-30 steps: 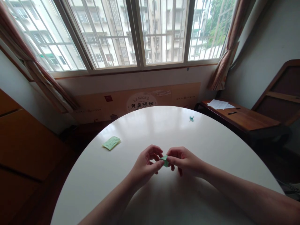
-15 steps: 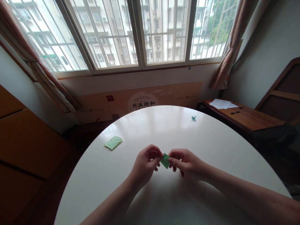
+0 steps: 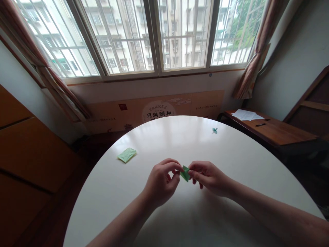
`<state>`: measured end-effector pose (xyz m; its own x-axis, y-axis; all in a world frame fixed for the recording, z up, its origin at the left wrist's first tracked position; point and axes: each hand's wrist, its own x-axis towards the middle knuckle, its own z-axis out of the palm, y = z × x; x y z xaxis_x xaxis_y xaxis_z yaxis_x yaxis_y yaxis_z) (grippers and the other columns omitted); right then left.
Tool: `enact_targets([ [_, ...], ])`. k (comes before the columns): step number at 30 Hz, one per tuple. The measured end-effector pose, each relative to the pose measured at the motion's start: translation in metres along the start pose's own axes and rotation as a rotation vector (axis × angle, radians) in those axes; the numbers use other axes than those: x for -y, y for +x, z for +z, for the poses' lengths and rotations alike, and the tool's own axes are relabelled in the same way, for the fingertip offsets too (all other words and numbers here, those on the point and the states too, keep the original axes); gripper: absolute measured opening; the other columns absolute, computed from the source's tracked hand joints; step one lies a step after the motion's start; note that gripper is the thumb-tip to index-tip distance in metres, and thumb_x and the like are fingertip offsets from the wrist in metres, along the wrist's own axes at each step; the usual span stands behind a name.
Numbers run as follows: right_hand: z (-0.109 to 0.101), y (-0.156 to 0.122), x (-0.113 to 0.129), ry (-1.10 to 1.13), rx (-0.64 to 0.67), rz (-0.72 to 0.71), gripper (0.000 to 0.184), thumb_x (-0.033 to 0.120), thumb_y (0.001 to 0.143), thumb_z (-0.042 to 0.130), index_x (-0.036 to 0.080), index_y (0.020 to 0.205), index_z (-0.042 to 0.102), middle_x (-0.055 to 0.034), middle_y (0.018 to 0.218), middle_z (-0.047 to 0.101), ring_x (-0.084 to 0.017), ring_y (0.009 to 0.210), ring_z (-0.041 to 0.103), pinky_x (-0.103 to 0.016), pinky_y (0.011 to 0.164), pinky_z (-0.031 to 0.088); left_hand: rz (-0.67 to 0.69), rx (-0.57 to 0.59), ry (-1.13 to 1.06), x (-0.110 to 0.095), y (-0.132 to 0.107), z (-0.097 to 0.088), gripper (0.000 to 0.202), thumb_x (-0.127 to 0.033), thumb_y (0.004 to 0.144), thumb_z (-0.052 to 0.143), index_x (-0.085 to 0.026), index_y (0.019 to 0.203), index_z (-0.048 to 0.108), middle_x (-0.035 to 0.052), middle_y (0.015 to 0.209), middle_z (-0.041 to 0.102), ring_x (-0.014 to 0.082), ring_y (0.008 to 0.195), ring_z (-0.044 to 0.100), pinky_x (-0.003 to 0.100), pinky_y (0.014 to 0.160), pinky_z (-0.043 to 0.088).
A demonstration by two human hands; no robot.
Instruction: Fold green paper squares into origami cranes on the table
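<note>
Both hands meet just above the round, glossy white table [image 3: 231, 157]: the left hand [image 3: 160, 183] and the right hand [image 3: 209, 176] each pinch one side of a small, folded piece of green paper [image 3: 184, 173] between thumb and fingertips, near the table's middle. A flat, pale green paper packet [image 3: 126, 154] lies on the table well to the left, and a tiny teal folded paper figure [image 3: 215, 130] stands near the far right edge.
</note>
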<state>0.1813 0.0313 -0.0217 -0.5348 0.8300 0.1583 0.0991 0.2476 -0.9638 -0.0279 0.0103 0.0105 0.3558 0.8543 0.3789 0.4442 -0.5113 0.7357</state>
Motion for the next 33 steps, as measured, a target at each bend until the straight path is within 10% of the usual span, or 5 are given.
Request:
enact_targets([
  [20, 0.0007, 0.0024, -0.0035, -0.014, -0.028, 0.02, 0.03, 0.043, 0.094, 0.061, 0.015, 0.087, 0.069, -0.0041, 0.076, 0.066, -0.014, 0.064, 0.062, -0.02, 0.047, 0.048, 0.254, -0.043, 0.178, 0.009, 0.0, 0.003, 0.013, -0.015, 0.088, 0.067, -0.023, 0.087, 0.077, 0.0038, 0.084, 0.075, 0.0184, 0.078, 0.066, 0.029, 0.072, 0.052],
  [33, 0.0025, 0.0025, -0.0044, -0.005, -0.015, 0.02, 0.031, 0.043, 0.096, 0.057, 0.015, 0.087, 0.069, -0.0054, 0.077, 0.067, -0.017, 0.068, 0.064, -0.021, 0.047, 0.049, 0.139, -0.012, 0.028, 0.0095, 0.0026, 0.0067, 0.012, -0.011, 0.084, 0.07, -0.022, 0.084, 0.076, 0.0015, 0.079, 0.074, 0.0135, 0.07, 0.065, 0.022, 0.062, 0.049],
])
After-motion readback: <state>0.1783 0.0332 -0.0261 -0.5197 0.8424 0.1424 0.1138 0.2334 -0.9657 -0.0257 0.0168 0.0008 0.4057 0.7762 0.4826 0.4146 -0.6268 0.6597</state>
